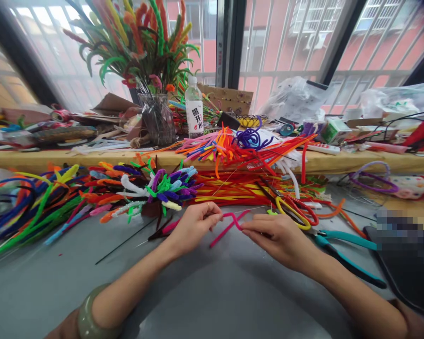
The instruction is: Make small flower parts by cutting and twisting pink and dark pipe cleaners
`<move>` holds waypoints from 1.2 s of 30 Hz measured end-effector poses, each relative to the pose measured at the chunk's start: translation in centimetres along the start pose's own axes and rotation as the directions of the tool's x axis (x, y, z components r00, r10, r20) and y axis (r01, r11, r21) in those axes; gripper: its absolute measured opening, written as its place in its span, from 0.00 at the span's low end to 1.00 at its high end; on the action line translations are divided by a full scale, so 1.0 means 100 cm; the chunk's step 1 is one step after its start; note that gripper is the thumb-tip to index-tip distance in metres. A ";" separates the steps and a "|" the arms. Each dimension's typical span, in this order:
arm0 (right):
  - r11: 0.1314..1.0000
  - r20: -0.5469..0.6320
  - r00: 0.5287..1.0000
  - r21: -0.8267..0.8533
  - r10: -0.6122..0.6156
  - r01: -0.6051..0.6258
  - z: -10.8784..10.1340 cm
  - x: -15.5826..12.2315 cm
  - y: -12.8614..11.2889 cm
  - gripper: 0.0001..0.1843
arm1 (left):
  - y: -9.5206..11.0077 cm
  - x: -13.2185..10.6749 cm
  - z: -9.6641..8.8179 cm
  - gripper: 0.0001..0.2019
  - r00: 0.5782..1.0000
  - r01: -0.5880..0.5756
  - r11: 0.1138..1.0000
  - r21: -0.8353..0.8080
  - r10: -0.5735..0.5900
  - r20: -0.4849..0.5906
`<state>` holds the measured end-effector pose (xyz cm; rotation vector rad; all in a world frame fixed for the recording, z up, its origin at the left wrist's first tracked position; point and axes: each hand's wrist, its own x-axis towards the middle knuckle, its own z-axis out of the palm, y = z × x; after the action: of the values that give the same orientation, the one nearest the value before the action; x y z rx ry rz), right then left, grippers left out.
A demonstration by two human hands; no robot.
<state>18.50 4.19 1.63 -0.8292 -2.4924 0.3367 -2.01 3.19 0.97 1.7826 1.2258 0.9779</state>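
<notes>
Between my hands is a magenta pipe cleaner (233,217), bent, with strands crossing near its middle. My left hand (199,222) pinches its left part between thumb and fingers. On the right side, my right hand (279,233) grips it with closed fingertips. A magenta length slants down to the left over the grey table (212,292); whether it is the same piece I cannot tell. Just behind my hands lies a band of red and yellow pipe cleaners (226,188). More magenta and dark strands (159,232) show beside my left wrist.
Teal-handled pliers (349,240) and yellow-handled scissors (291,212) lie right of my right hand. A dark phone-like slab (406,268) sits at far right. Bundles of coloured pipe cleaners (31,207) spread left. Behind, a cluttered ledge holds a bottle (194,108) and a glass vase (158,120).
</notes>
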 end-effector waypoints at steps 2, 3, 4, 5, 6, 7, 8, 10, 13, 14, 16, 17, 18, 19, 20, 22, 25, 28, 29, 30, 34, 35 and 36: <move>0.996 0.024 0.999 0.087 0.033 -0.035 0.001 0.002 0.004 0.13 | 0.002 -0.001 -0.003 0.07 0.998 0.010 0.991 -0.132 -0.001 0.069; 0.987 0.049 0.997 0.146 0.058 -0.065 0.001 0.003 0.006 0.13 | 0.004 -0.002 -0.004 0.07 0.992 0.022 0.984 -0.177 0.001 0.125; 0.973 0.085 0.993 0.208 0.081 -0.097 0.001 0.005 0.009 0.14 | 0.006 -0.003 -0.004 0.07 0.982 0.037 0.978 -0.203 0.002 0.189; 0.956 0.127 0.987 0.264 0.100 -0.131 0.000 0.006 0.012 0.14 | 0.008 -0.005 -0.005 0.07 0.967 0.054 0.976 -0.210 0.001 0.254; 0.938 0.167 0.979 0.307 0.112 -0.160 -0.002 0.007 0.015 0.14 | 0.010 -0.006 -0.005 0.08 0.950 0.068 0.978 -0.198 -0.002 0.313; 0.925 0.201 0.972 0.332 0.120 -0.182 -0.003 0.008 0.017 0.15 | 0.011 -0.008 -0.005 0.08 0.933 0.070 0.983 -0.168 -0.005 0.359; 0.920 0.221 0.968 0.341 0.123 -0.194 -0.006 0.008 0.020 0.14 | 0.012 -0.009 -0.004 0.08 0.922 0.057 0.991 -0.124 -0.005 0.386; 0.928 0.223 0.966 0.314 0.133 -0.201 -0.010 0.009 0.021 0.13 | 0.014 -0.010 -0.003 0.07 0.919 -0.005 1.000 -0.009 0.008 0.394; 0.961 0.141 0.981 0.221 0.135 -0.164 -0.016 0.008 0.016 0.12 | 0.012 -0.009 0.000 0.07 0.944 -0.080 0.982 0.169 0.021 0.328; 0.974 0.095 0.988 0.181 0.118 -0.134 -0.017 0.006 0.012 0.12 | 0.011 -0.008 0.001 0.07 0.957 -0.081 0.974 0.211 0.017 0.290; 0.995 0.005 0.998 0.083 0.061 -0.061 -0.016 0.002 0.004 0.12 | 0.008 -0.006 0.002 0.08 0.980 -0.054 0.965 0.258 0.002 0.198; 0.999 -0.029 0.999 0.029 0.028 -0.027 -0.013 0.000 0.000 0.12 | 0.006 -0.006 0.002 0.08 0.989 -0.033 0.965 0.261 -0.006 0.150; 1.000 -0.046 0.999 -0.025 0.001 -0.002 -0.010 -0.002 -0.003 0.13 | 0.004 -0.005 0.002 0.08 0.994 -0.012 0.969 0.249 -0.015 0.104; 0.997 -0.052 0.998 -0.070 -0.023 0.019 -0.007 -0.004 -0.004 0.13 | 0.002 -0.004 0.002 0.09 0.997 0.007 0.975 0.222 -0.022 0.068; 0.994 -0.051 0.998 -0.103 -0.040 0.035 -0.003 -0.006 -0.005 0.14 | 0.001 -0.002 0.002 0.09 0.999 0.020 0.983 0.181 -0.028 0.044; 0.990 -0.044 0.997 -0.127 -0.060 0.054 0.004 -0.007 -0.004 0.14 | -0.002 0.000 0.001 0.08 0.999 0.034 0.998 0.062 -0.036 0.037; 0.998 -0.080 0.996 -0.057 -0.035 0.030 0.008 -0.003 0.002 0.14 | -0.002 0.001 -0.003 0.07 0.994 0.053 0.989 -0.140 -0.040 0.098; 0.989 -0.048 0.997 0.136 0.057 -0.050 0.005 0.002 0.010 0.12 | 0.002 -0.002 -0.006 0.07 0.976 0.084 0.970 -0.230 -0.033 0.217; 0.974 -0.007 0.996 0.209 0.091 -0.087 0.002 0.003 0.013 0.11 | 0.004 -0.003 -0.007 0.08 0.963 0.091 0.970 -0.225 -0.028 0.266; 0.955 0.040 0.992 0.268 0.121 -0.127 0.000 0.004 0.016 0.11 | 0.006 -0.004 -0.007 0.08 0.949 0.094 0.974 -0.204 -0.026 0.314; 0.925 0.133 0.977 0.321 0.167 -0.202 -0.010 0.006 0.021 0.12 | 0.009 -0.007 -0.004 0.08 0.928 -0.013 0.998 0.056 -0.009 0.373; 0.936 0.127 0.979 0.296 0.159 -0.190 -0.012 0.005 0.021 0.12 | 0.009 -0.007 -0.002 0.07 0.936 -0.061 0.987 0.152 0.003 0.353; 0.949 0.115 0.983 0.264 0.143 -0.169 -0.013 0.005 0.020 0.12 | 0.007 -0.007 -0.001 0.07 0.945 -0.104 0.964 0.244 0.018 0.328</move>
<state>19.85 6.18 2.17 -0.9138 -2.3952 0.7732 -1.96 2.32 1.53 2.0977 1.1306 0.5432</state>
